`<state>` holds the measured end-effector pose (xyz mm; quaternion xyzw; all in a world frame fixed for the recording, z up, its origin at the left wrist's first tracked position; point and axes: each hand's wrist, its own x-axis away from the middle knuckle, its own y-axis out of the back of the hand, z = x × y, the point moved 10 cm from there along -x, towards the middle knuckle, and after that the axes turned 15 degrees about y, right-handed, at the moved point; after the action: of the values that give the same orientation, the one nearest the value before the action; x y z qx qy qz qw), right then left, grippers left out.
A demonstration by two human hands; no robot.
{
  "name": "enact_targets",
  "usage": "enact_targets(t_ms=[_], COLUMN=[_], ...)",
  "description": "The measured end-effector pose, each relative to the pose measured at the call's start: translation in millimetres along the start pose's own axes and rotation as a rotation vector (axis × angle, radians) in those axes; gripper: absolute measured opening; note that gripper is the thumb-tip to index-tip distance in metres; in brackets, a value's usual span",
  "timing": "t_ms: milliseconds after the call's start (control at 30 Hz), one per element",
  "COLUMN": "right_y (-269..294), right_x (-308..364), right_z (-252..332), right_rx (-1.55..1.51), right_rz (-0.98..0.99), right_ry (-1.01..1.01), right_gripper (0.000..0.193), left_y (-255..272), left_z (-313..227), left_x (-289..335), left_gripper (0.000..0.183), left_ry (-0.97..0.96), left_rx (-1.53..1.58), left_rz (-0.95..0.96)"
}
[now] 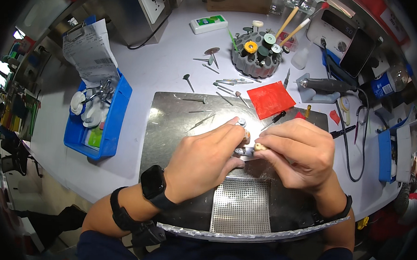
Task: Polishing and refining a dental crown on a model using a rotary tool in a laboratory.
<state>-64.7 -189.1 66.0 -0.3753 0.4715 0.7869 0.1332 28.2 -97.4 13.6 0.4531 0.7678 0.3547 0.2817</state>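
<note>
My left hand (201, 158) is closed round a small dental model piece (244, 138), orange-brown and grey, mostly covered by the fingers. Between the thumb and fingertips of my right hand (306, 153) is a small cream-coloured tooth piece (260, 147). It meets or nearly meets the grey part by the left hand; whether they touch I cannot tell. Both hands are over a metal plate (170, 127), just beyond a perforated metal sheet (242, 205). A black-capped pen-like tool (278, 117) and a red packet (271, 99) lie beyond the right fingers.
A grey round bur holder (256, 63) stands at the back, with several loose burs (228, 87) before it. On the right, a corded handpiece (327, 85) rests on its stand near a control box (329, 29). A blue tray (117, 119) stands on the left.
</note>
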Motion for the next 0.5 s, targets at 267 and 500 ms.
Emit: enact_targets(t_ms=[267, 500], right_y=[-13.6, 3.6], right_x=[18.7, 31.3], right_z=[-9.8, -29.4], right_rx=[-0.251, -0.100], right_rz=[0.049, -0.013], right_ry=[-0.081, -0.295], right_gripper=[0.021, 0.020], left_y=[29.2, 104.6], left_z=[-23.8, -22.1], left_x=[19.9, 35.7], left_gripper=[0.026, 0.018], left_ry=[-0.359, -0.236], left_rx=[0.234, 0.145], left_rz=[-0.298, -0.490])
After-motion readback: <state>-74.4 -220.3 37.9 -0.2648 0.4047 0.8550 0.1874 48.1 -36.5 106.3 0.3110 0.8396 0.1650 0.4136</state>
